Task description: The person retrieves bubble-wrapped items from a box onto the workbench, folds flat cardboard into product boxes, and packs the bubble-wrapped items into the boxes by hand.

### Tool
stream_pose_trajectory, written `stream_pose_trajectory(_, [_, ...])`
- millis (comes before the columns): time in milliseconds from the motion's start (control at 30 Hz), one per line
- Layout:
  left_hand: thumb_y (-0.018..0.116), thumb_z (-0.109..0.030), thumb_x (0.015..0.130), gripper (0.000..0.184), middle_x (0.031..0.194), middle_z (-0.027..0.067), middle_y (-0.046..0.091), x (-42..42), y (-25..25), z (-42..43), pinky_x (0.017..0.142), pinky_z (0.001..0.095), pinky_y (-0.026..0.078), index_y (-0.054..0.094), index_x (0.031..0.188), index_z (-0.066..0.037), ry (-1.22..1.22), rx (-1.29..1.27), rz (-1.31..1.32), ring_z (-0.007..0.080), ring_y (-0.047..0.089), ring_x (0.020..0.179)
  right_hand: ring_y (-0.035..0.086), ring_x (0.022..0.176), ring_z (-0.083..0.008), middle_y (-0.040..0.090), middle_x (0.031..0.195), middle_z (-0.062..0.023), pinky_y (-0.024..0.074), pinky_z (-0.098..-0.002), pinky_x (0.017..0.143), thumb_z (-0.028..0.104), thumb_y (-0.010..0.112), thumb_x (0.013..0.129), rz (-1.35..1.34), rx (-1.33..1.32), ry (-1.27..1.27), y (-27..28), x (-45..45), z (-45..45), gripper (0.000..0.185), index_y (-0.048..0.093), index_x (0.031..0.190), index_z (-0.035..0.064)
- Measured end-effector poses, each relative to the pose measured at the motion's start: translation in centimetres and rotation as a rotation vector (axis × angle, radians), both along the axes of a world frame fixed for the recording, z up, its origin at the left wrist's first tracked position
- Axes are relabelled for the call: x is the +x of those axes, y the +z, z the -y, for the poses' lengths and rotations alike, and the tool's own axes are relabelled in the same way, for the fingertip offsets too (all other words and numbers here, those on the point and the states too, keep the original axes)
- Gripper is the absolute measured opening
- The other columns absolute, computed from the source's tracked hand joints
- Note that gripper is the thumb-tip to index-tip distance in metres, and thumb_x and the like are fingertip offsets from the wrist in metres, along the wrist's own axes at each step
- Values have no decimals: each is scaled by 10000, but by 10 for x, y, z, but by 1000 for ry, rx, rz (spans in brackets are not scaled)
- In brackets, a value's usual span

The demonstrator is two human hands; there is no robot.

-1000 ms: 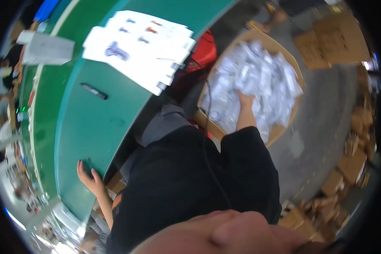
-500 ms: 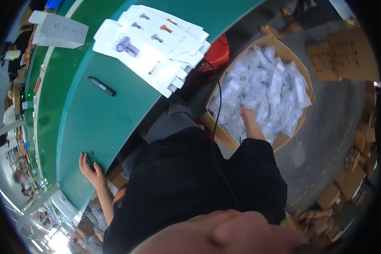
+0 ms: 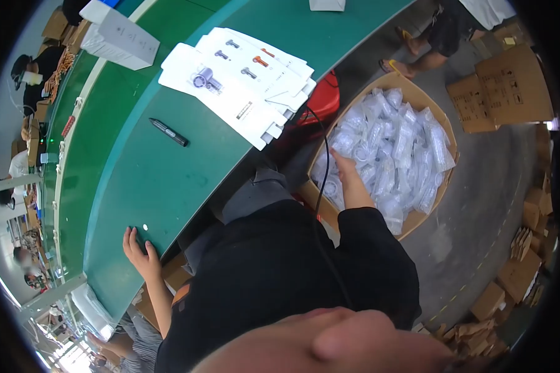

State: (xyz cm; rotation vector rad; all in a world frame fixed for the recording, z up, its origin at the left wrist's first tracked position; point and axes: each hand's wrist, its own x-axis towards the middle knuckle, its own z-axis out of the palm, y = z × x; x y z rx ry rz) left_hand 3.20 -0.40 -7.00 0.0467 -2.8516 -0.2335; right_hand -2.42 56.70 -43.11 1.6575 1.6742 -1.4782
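Note:
My left hand (image 3: 142,256) lies on the green table (image 3: 137,193) near its edge, fingers spread, with a small white round spot (image 3: 145,227) just beyond the fingertips. My right hand (image 3: 344,164) reaches over the left side of a cardboard box (image 3: 448,180) full of clear plastic-wrapped items (image 3: 386,155). Its fingers are partly visible against the bags, and what they hold, if anything, I cannot make out. On the table lie a black marker (image 3: 169,132) and a stack of flat white printed cartons (image 3: 242,81).
A white box (image 3: 119,38) stands across the table. A black cable (image 3: 323,168) hangs before me. Beyond the box are a red object (image 3: 322,102), a person's sandaled feet (image 3: 397,65) and large cartons (image 3: 501,93). More cartons (image 3: 516,267) line the right side. Other people sit far left.
My right hand has moved from the middle of the bags toward the box's left side. The view has shifted, a white spot shows by my left hand, and the other person's legs show more.

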Motion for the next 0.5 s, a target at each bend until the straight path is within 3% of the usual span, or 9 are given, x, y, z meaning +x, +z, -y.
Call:
stream_pose_trajectory(33, [543,-140,824,488,1396,189,472,0,1,0,1091,476,307,533,1298,-27,-4,-15,10,384,426,1287,325,1399,-369,239,1532,-281,310,-348,1134,577,880,532,139,162,73,2,-7,2,1458,22,1478,-127])
stream_pose_trajectory(200, [558,-141,821,476,1396,179,481,1,1,0,1096,477,306,548,1284,-32,7,20,-3,380,420,1300,371,1372,-354,295,1507,-258,340,-370,1119,494,907,513,362,66,-117,-11,-33,7,1506,-90,1478,-91])
stream_pose_trajectory(300, [565,-143,820,465,1394,170,490,2,0,-1,1100,476,306,560,1273,-36,10,37,-21,378,416,1307,383,1357,-365,289,1508,-258,337,-388,1122,449,915,521,224,111,-396,-29,-22,5,1458,-43,1503,-43])
stream_pose_trajectory(400, [569,-144,819,460,1389,163,499,2,1,-2,1102,475,306,566,1266,-37,18,29,-32,378,415,1310,348,1377,-353,300,1506,-249,331,-461,1108,347,878,590,-50,27,-489,19,-16,14,1427,-188,1470,-8])
stream_pose_trajectory(467, [572,-144,817,460,1386,161,503,3,3,-2,1102,474,306,568,1264,-36,29,22,-23,379,415,1310,419,1321,-368,329,1472,-261,353,-421,1104,362,917,526,148,27,-523,61,-29,27,1411,-43,1491,-11])
stream_pose_trajectory(500, [574,-144,815,461,1385,163,505,2,3,0,1100,476,308,568,1263,-36,19,16,-22,380,416,1309,445,1296,-364,364,1442,-263,362,-437,1094,359,909,536,218,97,-461,41,-36,22,1375,-23,1481,-2])
